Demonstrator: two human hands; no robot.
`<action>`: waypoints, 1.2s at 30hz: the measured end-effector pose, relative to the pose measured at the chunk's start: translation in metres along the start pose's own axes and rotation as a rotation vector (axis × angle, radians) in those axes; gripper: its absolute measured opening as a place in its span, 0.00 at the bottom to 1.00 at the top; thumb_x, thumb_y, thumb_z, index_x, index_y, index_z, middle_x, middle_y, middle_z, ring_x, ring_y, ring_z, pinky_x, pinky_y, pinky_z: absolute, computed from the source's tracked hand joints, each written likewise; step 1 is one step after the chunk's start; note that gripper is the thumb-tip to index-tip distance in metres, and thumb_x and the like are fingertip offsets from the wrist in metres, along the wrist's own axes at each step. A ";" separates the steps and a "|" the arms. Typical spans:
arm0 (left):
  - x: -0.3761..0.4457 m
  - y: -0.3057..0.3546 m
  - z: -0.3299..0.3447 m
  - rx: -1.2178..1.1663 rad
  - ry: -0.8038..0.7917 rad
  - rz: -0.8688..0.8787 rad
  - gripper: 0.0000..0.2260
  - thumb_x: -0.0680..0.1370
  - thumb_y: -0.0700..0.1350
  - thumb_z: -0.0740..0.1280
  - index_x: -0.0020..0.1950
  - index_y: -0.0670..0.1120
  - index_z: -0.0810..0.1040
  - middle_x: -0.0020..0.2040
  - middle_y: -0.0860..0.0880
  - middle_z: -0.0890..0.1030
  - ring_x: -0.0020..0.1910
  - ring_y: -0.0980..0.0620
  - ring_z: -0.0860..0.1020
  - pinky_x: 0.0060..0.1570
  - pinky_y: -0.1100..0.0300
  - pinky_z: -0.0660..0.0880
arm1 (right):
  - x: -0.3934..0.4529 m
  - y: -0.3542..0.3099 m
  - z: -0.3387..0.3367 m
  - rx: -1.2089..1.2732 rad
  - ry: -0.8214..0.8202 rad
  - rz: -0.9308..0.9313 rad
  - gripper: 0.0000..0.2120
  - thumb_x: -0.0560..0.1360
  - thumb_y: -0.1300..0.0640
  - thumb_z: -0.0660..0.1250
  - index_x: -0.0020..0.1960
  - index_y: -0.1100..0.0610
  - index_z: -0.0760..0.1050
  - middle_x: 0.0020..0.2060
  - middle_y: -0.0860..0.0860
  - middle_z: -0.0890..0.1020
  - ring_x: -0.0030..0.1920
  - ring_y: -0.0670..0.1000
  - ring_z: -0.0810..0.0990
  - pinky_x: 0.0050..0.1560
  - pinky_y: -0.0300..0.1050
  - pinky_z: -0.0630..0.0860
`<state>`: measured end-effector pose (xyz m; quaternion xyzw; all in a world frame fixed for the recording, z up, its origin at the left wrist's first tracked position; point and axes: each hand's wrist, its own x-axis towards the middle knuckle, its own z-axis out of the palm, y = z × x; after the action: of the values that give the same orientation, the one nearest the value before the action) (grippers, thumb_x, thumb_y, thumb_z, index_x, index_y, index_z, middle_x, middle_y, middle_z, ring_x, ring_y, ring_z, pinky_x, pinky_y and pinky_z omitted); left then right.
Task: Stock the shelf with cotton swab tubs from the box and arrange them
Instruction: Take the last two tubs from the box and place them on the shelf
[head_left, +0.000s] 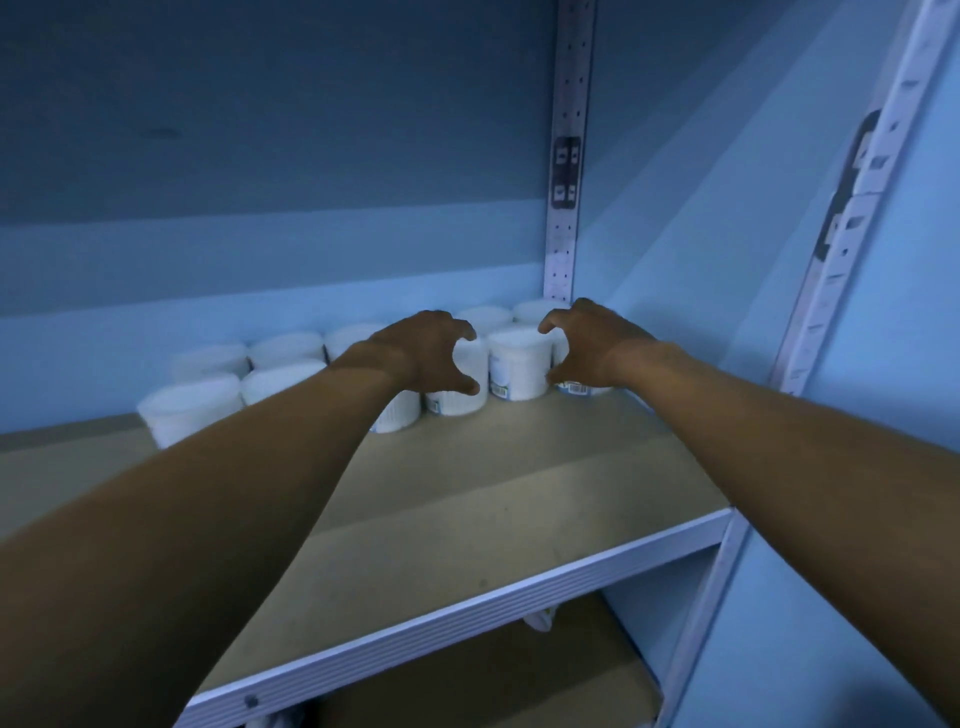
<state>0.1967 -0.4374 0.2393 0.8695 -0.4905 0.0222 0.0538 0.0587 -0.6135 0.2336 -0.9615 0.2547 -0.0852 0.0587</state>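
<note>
Several white cotton swab tubs stand in two rows at the back of the shelf (519, 499). My left hand (421, 353) hovers with curled, spread fingers just in front of one front-row tub (460, 387), partly covering it. My right hand (587, 348) is open the same way, its fingertips by the right side of another front-row tub (517, 366). Neither hand closes around a tub. A tub (574, 387) under my right palm shows only its barcode label. The box is out of view.
A perforated metal upright (563, 208) stands at the back corner and another upright (852, 208) at the front right. Blue wall panels close the back and right side. A lower shelf (493, 675) lies below with a small white item at its top edge.
</note>
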 end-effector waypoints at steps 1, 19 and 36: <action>0.008 0.006 0.003 -0.006 0.004 0.017 0.33 0.72 0.59 0.72 0.74 0.52 0.67 0.70 0.49 0.70 0.70 0.48 0.68 0.66 0.53 0.67 | 0.002 0.007 0.001 0.000 0.001 0.015 0.33 0.70 0.48 0.76 0.72 0.46 0.69 0.68 0.54 0.68 0.67 0.59 0.71 0.65 0.55 0.72; 0.090 0.058 0.029 0.038 0.017 0.118 0.36 0.72 0.60 0.72 0.76 0.49 0.64 0.74 0.46 0.67 0.72 0.46 0.67 0.69 0.52 0.66 | 0.048 0.053 0.019 0.010 0.014 0.038 0.37 0.69 0.40 0.75 0.74 0.48 0.66 0.69 0.55 0.68 0.68 0.60 0.71 0.64 0.56 0.73; 0.098 0.058 0.040 0.042 0.043 0.112 0.31 0.74 0.48 0.74 0.75 0.51 0.67 0.73 0.47 0.70 0.71 0.46 0.67 0.67 0.53 0.66 | 0.054 0.054 0.025 -0.058 0.046 0.029 0.28 0.72 0.44 0.73 0.71 0.44 0.71 0.69 0.53 0.73 0.68 0.58 0.72 0.67 0.54 0.71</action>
<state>0.1973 -0.5555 0.2131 0.8410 -0.5365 0.0544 0.0446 0.0841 -0.6856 0.2075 -0.9568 0.2721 -0.0992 0.0260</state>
